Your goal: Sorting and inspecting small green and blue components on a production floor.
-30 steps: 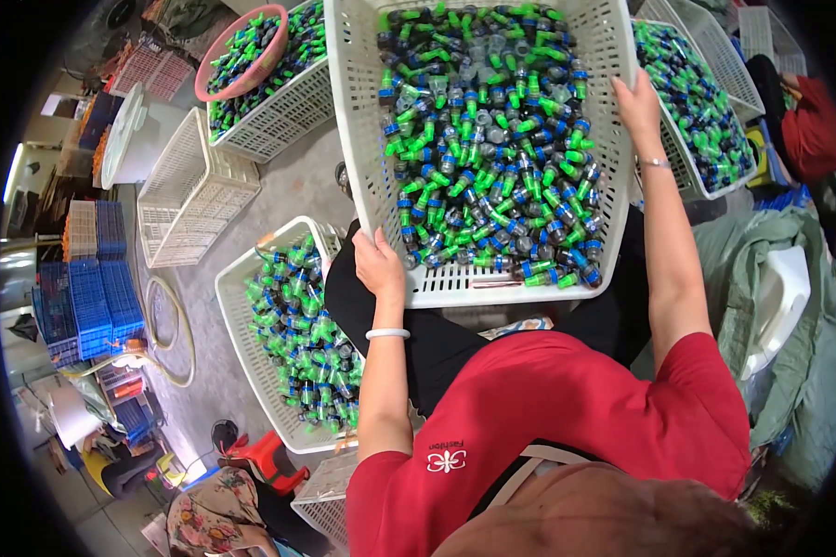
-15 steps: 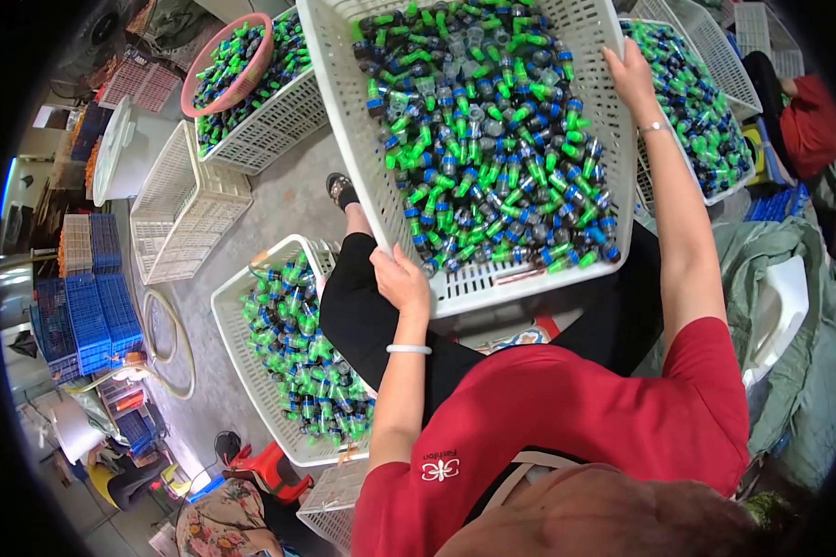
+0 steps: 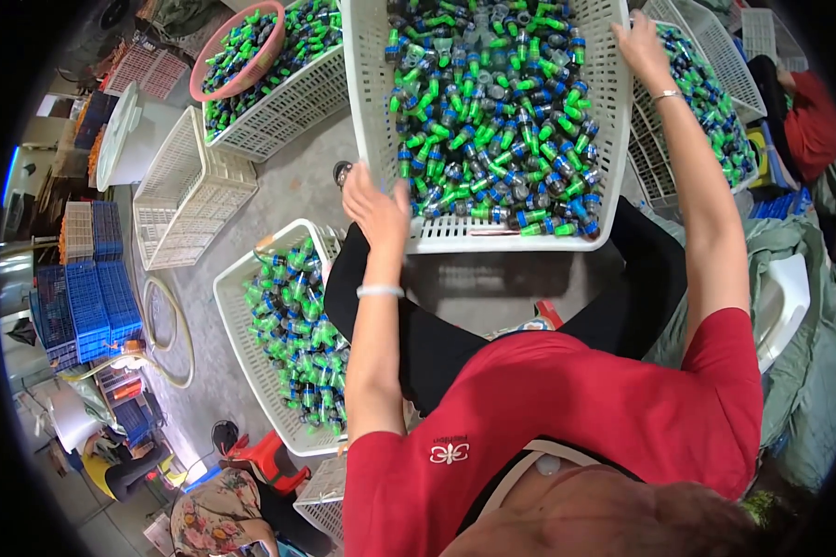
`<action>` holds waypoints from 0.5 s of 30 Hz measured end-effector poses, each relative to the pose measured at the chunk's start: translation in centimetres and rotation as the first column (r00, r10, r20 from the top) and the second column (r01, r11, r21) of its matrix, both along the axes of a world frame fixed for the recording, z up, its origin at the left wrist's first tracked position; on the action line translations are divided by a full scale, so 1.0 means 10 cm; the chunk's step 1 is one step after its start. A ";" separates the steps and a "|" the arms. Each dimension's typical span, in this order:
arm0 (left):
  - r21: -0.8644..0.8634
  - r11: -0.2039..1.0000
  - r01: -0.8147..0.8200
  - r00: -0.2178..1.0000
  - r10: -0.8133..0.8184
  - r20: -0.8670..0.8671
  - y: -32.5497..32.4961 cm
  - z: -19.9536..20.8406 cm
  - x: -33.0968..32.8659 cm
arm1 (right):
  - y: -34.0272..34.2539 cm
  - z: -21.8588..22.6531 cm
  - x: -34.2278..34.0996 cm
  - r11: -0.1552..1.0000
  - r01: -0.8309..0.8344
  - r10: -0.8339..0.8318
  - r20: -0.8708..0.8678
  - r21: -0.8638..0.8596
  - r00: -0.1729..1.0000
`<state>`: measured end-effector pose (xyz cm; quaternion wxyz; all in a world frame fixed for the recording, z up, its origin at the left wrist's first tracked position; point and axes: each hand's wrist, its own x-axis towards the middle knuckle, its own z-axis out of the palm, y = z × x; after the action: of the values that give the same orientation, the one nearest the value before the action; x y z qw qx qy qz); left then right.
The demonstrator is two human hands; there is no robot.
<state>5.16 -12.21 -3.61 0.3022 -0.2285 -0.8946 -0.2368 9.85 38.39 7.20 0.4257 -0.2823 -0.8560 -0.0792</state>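
A large white slotted plastic basket [image 3: 506, 243] full of small clear pieces with green tips and blue bands [image 3: 492, 139] stands in front of my knees. My left hand [image 3: 377, 212] is at its near left corner, fingers stretched along the outer wall and thumb apart from them. My right hand [image 3: 645, 60] is on the right rim, farther up, with the fingers bent over the edge. At my left knee is a second white basket [image 3: 241, 357] of similar pieces.
To the far left, a pink basin [image 3: 281, 42] of pieces rests on a filled white crate [image 3: 288, 102]. An empty white crate [image 3: 200, 200], blue crates [image 3: 93, 306] and a hose [image 3: 192, 357] lie nearby. Another filled basket [image 3: 692, 102] is at right. Other people sit around.
The large basket has moved away from me and turned straighter, uncovering floor between my legs. My left hand has loosened from a grip to stretched fingers; my right hand has stayed at the rim.
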 end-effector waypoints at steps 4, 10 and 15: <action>-0.067 0.616 0.785 0.571 -0.676 0.466 0.20 0.27 0.65 | -0.40 0.91 -0.21 0.989 -0.126 0.115 0.126 0.081 0.985; -0.262 0.413 0.872 0.482 -0.635 0.603 0.58 -0.18 0.80 | -0.42 1.10 -1.24 0.517 -0.771 0.848 -0.098 0.373 0.521; -0.254 0.440 0.861 0.477 -0.529 0.702 0.60 -0.14 0.80 | -0.66 1.38 -1.92 0.900 -0.416 0.377 0.246 0.132 0.893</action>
<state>13.19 -6.23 -5.00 -0.1732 -0.5981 -0.7746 -0.1107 -9.30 31.82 20.98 0.3620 -0.0509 -0.9257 -0.0977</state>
